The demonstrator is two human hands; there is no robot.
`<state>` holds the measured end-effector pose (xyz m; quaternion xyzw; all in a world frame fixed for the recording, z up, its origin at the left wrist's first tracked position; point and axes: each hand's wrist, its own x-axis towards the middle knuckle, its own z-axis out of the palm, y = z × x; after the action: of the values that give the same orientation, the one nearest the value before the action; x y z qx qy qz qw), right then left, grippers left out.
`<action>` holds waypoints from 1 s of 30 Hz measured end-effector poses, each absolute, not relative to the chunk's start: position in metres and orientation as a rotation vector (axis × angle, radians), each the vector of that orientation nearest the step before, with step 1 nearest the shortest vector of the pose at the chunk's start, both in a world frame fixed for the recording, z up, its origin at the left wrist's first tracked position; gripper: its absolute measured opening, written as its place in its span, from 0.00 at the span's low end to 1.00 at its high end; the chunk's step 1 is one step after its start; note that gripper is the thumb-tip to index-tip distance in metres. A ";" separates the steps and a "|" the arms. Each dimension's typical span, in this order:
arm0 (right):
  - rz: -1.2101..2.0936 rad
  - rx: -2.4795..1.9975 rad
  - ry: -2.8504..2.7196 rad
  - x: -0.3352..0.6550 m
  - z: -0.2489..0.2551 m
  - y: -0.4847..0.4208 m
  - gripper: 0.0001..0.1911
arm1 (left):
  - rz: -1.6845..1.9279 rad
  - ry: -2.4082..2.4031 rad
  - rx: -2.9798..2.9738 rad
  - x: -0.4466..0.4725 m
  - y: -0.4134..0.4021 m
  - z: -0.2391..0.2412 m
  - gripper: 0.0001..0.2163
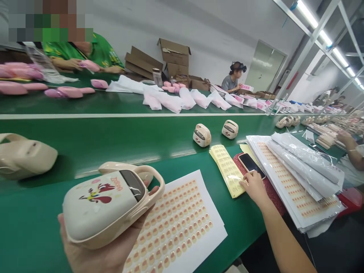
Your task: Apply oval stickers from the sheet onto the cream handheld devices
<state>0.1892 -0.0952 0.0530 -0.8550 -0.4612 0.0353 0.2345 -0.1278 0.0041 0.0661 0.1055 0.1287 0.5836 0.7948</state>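
My left hand (pixel 105 256) holds a cream device with a loop handle (pixel 99 206) from below, its printed white face turned up. That face carries a red cartoon figure and a dark window near the handle. Under the device lies a white sheet of small oval stickers (pixel 182 216). My right hand (pixel 254 185) is closed at the near right edge of a stack of yellow sticker sheets (pixel 226 168), fingertips pinched on it. Just beyond that hand, a phone (pixel 251 165) rests on a red patterned item (pixel 273 193).
Two similar devices (pixel 201 135) stand on the green belt (pixel 159 132), and another cream device (pixel 27 157) is at far left. Plastic-covered sticker sheets (pixel 298 185) are piled at right. Across the belt, a person in green (pixel 105 53) handles a pink item among white-wrapped pieces (pixel 167 100).
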 end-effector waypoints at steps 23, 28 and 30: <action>0.236 -1.605 -2.380 -0.037 0.028 0.040 0.07 | 1.512 0.184 0.249 -0.161 0.010 0.054 0.29; 0.360 -1.544 -2.111 -0.008 0.033 0.032 0.05 | 1.443 0.095 0.304 -0.149 0.006 0.044 0.33; 0.534 -1.357 -1.779 0.000 0.047 0.025 0.06 | 1.407 0.049 0.318 -0.144 0.004 0.041 0.35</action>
<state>0.0001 0.0251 0.0468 -0.5386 -0.7060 0.2118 0.4082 -0.1437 0.0036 0.0410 0.1455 0.0224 0.6442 0.7506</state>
